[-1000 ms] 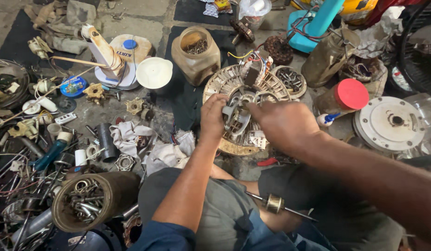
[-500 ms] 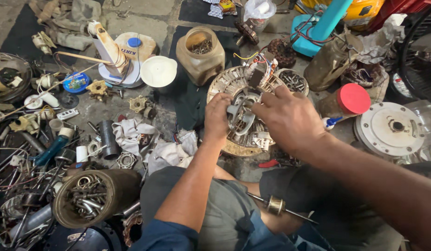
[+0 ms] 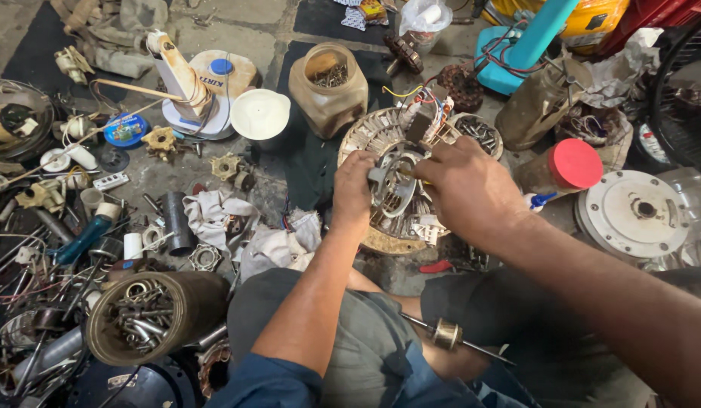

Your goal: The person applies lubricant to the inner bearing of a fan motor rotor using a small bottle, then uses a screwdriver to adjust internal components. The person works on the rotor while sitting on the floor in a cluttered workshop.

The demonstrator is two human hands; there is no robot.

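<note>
Clamping the fan motor [image 3: 396,189] — left hand [image 3: 352,193], right hand [image 3: 467,189], each grip closed (jars crowd its rim).

Motor stator [image 3: 392,189], centre of frame: tan-brown outer ring, coppery windings, silver-grey metal bracket at its middle; red, yellow and white wires at its top edge.
Jar [image 3: 328,89], upper centre: murky amber-brown.
Lid [image 3: 260,114] left of it: off-white.
Jar cap [image 3: 576,163], right of centre: bright red.
Round motor cover [image 3: 632,214], far right: dull white-grey, rust-speckled.
Fan base [image 3: 526,45], upper right: turquoise blue.
Small tin [image 3: 125,129], upper left: blue.
Rags [image 3: 241,230], left of centre: dirty white.
Can of hardware [image 3: 150,317], lower left: brown, grey metal contents.
Trousers [image 3: 350,340], bottom centre: grey-green.
Sleeve [image 3: 271,385], bottom edge: blue.
</note>
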